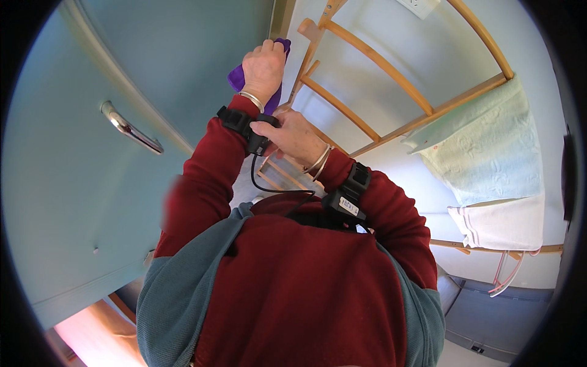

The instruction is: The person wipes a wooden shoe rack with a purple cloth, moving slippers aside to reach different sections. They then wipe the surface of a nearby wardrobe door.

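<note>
A purple cloth (236,79) is bunched in my left hand (264,64), which is closed over it near the edge of a blue-green door. Just below, my right hand (298,135) grips a black device (259,136) strapped to my left wrist, its thumb on top and its other fingers partly hidden. A black cable (255,176) runs from that device towards my chest. Another black strapped device (346,199) sits on my right forearm. Both wrists wear silver-coloured bangles.
A blue-green door panel (59,183) with a metal handle (132,128) fills the left side. Wooden rack bars (380,57) stand at the upper right by a white wall. A pale green towel (490,147) and a white towel (504,222) hang there, with a grey box (495,316) below.
</note>
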A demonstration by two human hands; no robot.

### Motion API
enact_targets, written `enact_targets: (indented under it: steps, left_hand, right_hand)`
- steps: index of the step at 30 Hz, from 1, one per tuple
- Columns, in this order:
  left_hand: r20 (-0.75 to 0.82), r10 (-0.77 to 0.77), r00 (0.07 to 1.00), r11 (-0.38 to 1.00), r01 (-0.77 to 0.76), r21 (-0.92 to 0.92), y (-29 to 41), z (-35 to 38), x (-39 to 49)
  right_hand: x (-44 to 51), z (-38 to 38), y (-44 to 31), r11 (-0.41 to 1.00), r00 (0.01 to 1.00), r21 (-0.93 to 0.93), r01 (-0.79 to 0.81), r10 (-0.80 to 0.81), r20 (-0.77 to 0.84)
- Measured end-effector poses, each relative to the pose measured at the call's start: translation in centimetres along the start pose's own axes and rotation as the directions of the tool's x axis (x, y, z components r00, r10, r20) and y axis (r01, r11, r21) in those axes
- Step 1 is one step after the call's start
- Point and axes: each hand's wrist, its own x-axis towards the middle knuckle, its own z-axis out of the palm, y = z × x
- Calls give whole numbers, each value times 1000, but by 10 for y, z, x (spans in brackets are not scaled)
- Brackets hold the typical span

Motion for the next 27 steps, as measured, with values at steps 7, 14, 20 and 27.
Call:
enact_targets:
  steps: [7,14,20,27]
  left_hand:
    - [97,-423,901,839,430,-333,-14,-6,-3]
    - [613,-444,654,-430,444,-786,-36,-38,35]
    - [471,-269,840,-580,249,-775,-2,-45,104]
    - [403,-27,915,-182,391,-902,33,-8,148]
  right_hand:
    - [-10,-4,3,997,993,-35,65,-61,103]
    - [-17,-99,-28,782,750,-546,300,-547,-372]
    - [-18,-170,-23,257,521,-931,-260,-774,-360]
    - [-18,-177,-16,156,504,-958,-242,-823,-261]
